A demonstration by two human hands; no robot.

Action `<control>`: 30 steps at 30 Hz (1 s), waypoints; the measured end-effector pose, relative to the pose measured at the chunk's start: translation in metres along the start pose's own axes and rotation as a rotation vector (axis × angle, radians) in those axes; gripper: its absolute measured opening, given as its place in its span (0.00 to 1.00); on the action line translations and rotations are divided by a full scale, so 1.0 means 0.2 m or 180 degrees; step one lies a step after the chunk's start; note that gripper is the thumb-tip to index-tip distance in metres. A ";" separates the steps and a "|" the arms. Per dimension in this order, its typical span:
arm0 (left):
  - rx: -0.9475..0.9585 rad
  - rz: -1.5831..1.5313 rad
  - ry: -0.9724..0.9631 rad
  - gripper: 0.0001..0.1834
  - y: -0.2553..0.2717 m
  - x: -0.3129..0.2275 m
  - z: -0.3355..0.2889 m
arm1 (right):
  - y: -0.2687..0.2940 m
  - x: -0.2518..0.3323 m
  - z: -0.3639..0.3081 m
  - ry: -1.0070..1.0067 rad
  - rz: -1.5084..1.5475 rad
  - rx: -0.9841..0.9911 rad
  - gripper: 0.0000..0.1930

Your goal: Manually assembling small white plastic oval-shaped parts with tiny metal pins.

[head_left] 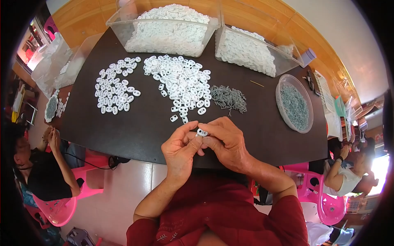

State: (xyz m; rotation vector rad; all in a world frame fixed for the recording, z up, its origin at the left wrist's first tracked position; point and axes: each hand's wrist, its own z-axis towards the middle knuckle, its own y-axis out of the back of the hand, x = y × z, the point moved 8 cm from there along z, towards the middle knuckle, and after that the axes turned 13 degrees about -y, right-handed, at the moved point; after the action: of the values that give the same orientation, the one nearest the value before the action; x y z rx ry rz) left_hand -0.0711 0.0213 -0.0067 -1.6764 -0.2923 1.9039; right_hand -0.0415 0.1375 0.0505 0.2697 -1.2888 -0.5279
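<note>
Between my fingertips, close to the table's front edge, is a small white plastic piece (202, 132) with two round holes. My left hand (179, 153) pinches it from the left with thumb and forefinger. From the right, my right hand (226, 143) closes on the same piece; whether its fingers also hold a small pin is hidden. Just beyond my hands spreads a heap of similar white pieces (180, 76). To its left lies a looser group of white two-holed ovals (115, 88). A pile of small grey pins (229, 99) rests right of the heap.
Two clear bins, a large one (164, 48) and a smaller one (283, 61), stand along the back of the dark table (139, 131), filled with white pieces. At right is a round tub (304, 130) of grey pins. People sit at both sides, a pink chair (332, 209) at right.
</note>
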 end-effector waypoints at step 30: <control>-0.0180 -0.0153 -0.0120 0.11 0.02 0.00 -0.03 | 0.01 0.09 -0.03 0.0522 -0.0618 -0.0350 0.17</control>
State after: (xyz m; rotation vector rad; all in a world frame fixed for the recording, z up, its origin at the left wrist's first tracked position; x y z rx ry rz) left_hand -0.0675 0.0166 -0.0108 -1.6563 -0.4011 1.9097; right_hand -0.0314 0.1299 0.0641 0.3413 -1.0765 -0.7246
